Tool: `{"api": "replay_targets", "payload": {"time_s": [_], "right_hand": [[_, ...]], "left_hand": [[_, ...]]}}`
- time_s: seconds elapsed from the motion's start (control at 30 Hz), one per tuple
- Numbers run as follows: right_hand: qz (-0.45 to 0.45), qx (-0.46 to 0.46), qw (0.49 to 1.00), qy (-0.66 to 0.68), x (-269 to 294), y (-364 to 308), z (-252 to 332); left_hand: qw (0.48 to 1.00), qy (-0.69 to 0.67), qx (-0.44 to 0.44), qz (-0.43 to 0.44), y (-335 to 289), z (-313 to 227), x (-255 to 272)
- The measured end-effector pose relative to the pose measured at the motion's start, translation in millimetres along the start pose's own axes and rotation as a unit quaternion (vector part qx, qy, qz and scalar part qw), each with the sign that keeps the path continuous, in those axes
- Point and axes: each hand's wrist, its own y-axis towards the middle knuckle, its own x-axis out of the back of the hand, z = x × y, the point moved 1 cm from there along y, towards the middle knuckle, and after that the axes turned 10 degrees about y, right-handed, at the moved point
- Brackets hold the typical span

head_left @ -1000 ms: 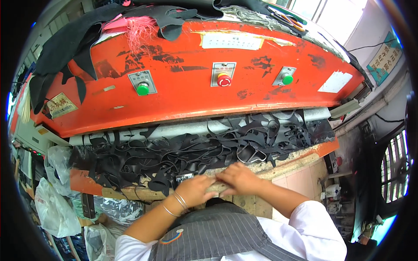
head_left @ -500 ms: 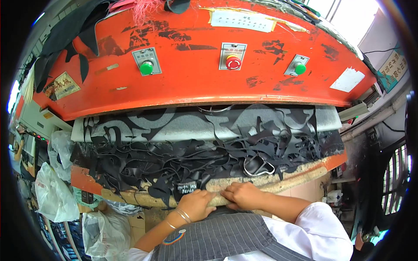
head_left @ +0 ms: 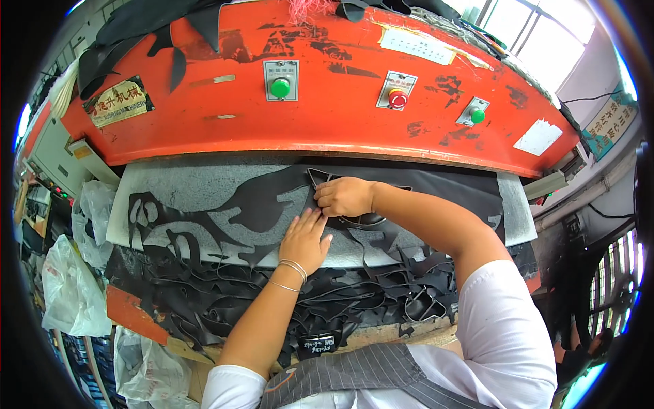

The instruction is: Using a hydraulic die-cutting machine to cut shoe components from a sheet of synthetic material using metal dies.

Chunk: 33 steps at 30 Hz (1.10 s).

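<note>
My right hand (head_left: 345, 196) is closed on a metal cutting die (head_left: 312, 176), a thin-walled steel outline that lies on a black leather-like sheet (head_left: 439, 187). The hand hides much of the die. Beside it my left hand (head_left: 304, 238), with thin bangles at the wrist, rests with fingers stretched out on the sheet, its fingertips close to the right hand. Left of my hands the sheet has curved cut-out gaps, where the pale cutting board (head_left: 191, 178) beneath shows through.
Black scraps (head_left: 272, 300) heap along the near side, with a second metal die (head_left: 426, 305) among them. Overhead spans the orange press beam (head_left: 225, 129) with two green buttons (head_left: 280, 87) and a red one (head_left: 398, 98). Plastic bags (head_left: 75, 286) hang at left.
Both hands have left the table's front edge and reached forward onto the sheet, the right one now on a die. More of the board and sheet shows in front of the orange beam.
</note>
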Motion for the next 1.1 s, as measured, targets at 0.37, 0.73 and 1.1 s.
{"api": "replay_targets", "payload": {"time_s": [0.37, 0.73, 1.1], "right_hand": [[-0.069, -0.367, 0.909, -0.187, 184, -105, 44], [-0.252, -0.681, 0.683, 0.077, 45, -236, 20], [-0.237, -0.704, 0.648, 0.165, 1, -243, -21]], "left_hand": [[1.000, 0.005, 0.008, -0.013, 10, 17, -1], [0.990, -0.116, 0.042, -0.061, 84, -7, -15], [0.984, -0.084, 0.089, -0.128, 110, -30, -44]]}}
